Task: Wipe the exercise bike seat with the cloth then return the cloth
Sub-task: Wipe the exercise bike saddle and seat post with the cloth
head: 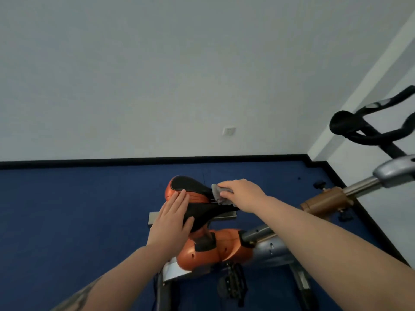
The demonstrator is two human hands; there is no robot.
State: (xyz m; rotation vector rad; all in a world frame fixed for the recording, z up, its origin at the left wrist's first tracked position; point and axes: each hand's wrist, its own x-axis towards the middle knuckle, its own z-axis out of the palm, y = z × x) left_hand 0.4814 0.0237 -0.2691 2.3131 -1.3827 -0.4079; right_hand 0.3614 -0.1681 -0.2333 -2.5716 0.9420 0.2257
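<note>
The bike seat (190, 189) is black on top with orange sides and sits in the middle of the view. My left hand (171, 218) lies flat on the seat's near left side, fingers together, holding nothing. My right hand (241, 193) is closed on a small grey cloth (219, 194) and presses it against the right end of the seat. Most of the cloth is hidden under my fingers.
The orange and silver bike frame (215, 248) stands below the seat, with a black pedal (233, 286) lower down. Black handlebars (368, 126) and a silver post (359, 187) rise at the right. Blue floor (67, 209) surrounds the bike; a white wall (157, 75) is behind.
</note>
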